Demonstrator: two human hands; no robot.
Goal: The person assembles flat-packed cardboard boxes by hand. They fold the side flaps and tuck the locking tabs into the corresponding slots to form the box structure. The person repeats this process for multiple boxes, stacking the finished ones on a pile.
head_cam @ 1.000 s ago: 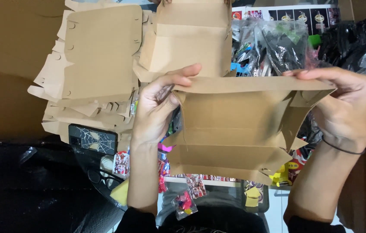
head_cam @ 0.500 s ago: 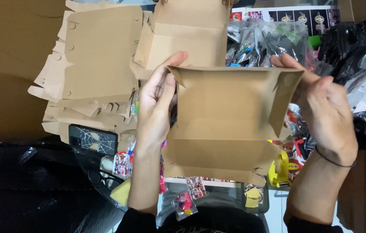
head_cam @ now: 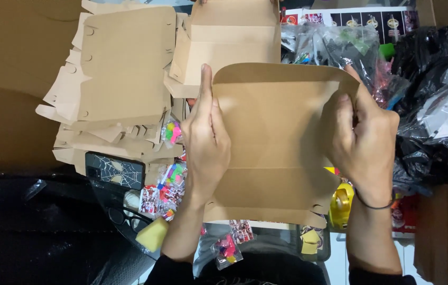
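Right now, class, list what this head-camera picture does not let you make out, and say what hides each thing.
- Left hand palm and underside: hidden against the brown cardboard box blank, head view.
- Right hand fingertips: curled over the blank's edge.
- Table beneath: covered by the blank.
- Folded box behind: its top cut off by the picture's edge.
- Contents of the clear bags: too small and glossy.

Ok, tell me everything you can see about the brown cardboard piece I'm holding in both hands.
The cardboard piece is a plain brown die-cut box blank, matte like kraft board, with no print showing. Its far edge has rounded corners, a crease runs across near your body, and small tabs stick out along the near edge. It is held roughly flat, above small packets. The left hand lies along its left side, the right hand grips its right edge. Similar blanks lie stacked to the left.
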